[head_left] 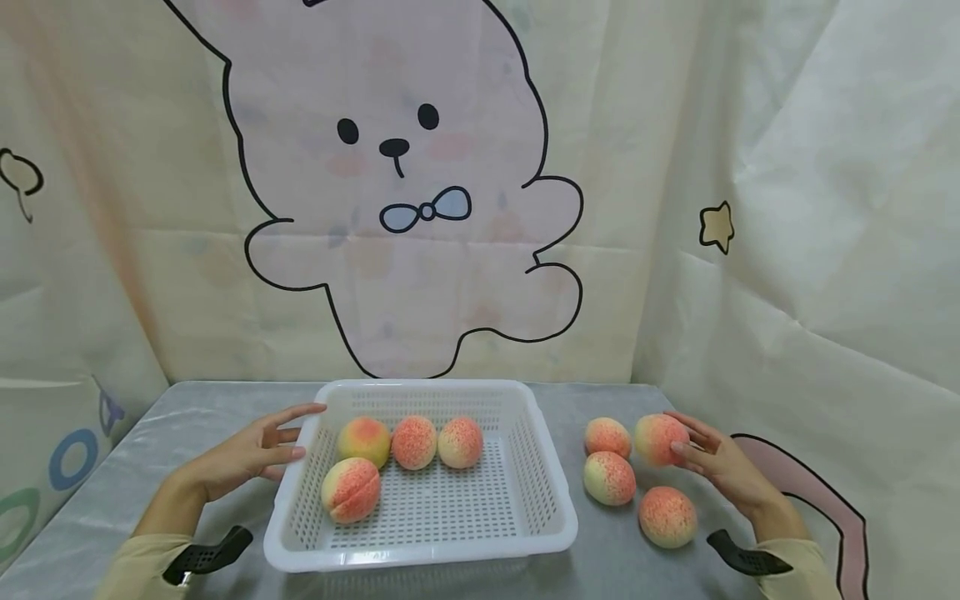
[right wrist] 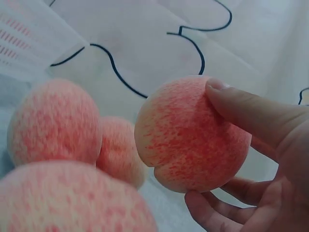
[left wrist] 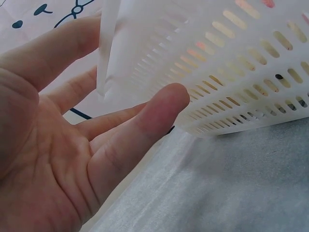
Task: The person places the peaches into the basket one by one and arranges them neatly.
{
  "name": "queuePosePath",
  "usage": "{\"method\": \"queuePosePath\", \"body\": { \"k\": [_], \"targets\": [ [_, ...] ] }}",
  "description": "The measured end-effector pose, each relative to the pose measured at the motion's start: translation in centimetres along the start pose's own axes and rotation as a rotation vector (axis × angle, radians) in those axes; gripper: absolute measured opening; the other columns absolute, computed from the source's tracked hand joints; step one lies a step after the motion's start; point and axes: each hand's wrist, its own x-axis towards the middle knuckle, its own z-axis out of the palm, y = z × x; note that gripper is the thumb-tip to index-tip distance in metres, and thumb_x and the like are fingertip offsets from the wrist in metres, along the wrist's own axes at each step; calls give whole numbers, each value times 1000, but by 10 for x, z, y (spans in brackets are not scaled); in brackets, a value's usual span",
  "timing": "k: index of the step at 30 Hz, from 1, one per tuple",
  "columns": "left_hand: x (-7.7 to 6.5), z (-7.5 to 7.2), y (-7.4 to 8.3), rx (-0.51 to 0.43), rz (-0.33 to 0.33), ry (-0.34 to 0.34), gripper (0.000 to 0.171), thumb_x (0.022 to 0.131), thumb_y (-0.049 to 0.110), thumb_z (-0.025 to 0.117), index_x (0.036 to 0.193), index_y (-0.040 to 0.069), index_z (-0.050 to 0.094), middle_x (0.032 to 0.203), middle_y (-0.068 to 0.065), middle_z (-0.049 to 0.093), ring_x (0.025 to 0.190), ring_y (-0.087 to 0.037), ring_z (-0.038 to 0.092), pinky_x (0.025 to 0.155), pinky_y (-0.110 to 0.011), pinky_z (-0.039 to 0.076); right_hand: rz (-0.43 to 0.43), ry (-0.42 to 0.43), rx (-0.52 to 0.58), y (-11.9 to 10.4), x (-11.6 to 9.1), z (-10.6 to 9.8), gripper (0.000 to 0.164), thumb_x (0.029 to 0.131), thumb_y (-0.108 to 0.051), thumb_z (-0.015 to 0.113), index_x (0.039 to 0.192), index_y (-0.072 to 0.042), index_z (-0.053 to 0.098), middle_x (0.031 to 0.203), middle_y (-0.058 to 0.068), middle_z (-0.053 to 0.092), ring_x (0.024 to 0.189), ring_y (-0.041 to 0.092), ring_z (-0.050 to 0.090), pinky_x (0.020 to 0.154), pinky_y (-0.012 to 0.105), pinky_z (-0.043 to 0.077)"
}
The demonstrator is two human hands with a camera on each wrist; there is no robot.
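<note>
My right hand (head_left: 723, 467) holds a pink-and-cream peach (head_left: 660, 439) at the right of the table. In the right wrist view, the thumb lies on top of this peach (right wrist: 193, 135) and the other fingers support it from below and behind. Three more peaches, one of them a speckled peach (head_left: 667, 517), lie close by on the table. At the left, my left hand (head_left: 243, 454) touches the side rim of a white plastic basket (head_left: 420, 554) with its fingers fairly straight. Its fingertips are partly hidden behind the rim in the left wrist view.
Several peaches, including a yellowish peach (head_left: 363, 440), lie in the left and back part of the basket. A grey cloth covers the table (head_left: 225, 533). Behind and beside it hang printed curtains (head_left: 600, 317).
</note>
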Motion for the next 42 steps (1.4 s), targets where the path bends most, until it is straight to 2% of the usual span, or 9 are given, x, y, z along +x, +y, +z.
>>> {"method": "queuePosePath", "body": {
  "k": [5,8,13,25,29,37,42],
  "targets": [
    [-2,-2,1,-4,17,-8,74,100,24,60,161,15,20,158,-35,30,121,-27,65,86,-49,60,-105,-17,28,-19,-1,10,58,107,-15,51,160,-12,28,133,-32,50,116,-10,58,91,17,53],
    [-2,-2,1,-3,7,-4,74,100,23,61,161,16,20,159,-34,30,122,-28,64,86,-49,61,-150,-24,70,-28,-1,18,56,107,-12,48,160,-12,29,134,-29,53,117,-8,59,92,16,52],
    [-1,-1,1,6,-5,4,73,101,24,60,161,19,21,159,-33,31,122,-27,64,86,-48,60,-211,-21,61,-38,4,30,54,107,-9,47,159,-11,31,134,-24,57,118,-6,59,92,15,50],
    [4,3,-1,-2,-7,1,74,100,25,61,161,19,22,160,-31,31,122,-26,64,87,-46,60,-195,-2,-49,-63,12,53,54,104,-13,56,155,-11,38,135,-24,56,120,-6,57,94,20,46],
    [3,3,-1,6,-10,15,75,99,26,63,161,18,22,160,-32,31,121,-25,64,85,-47,60,-229,-31,-62,-71,19,62,55,103,-12,56,155,-9,39,140,-21,52,122,-6,55,97,22,45],
    [1,1,-1,3,-23,26,75,99,27,62,161,20,22,160,-32,31,122,-27,64,87,-47,60,-257,-109,-55,-87,30,81,57,101,-13,61,154,-9,40,137,-18,57,117,5,64,95,22,50],
    [0,3,-1,12,-24,37,76,99,28,63,162,20,21,161,-32,29,125,-31,62,88,-48,60,-254,-172,-5,-93,34,94,56,100,-10,60,153,-11,41,139,-12,57,119,8,62,94,31,55]
  ]
}}
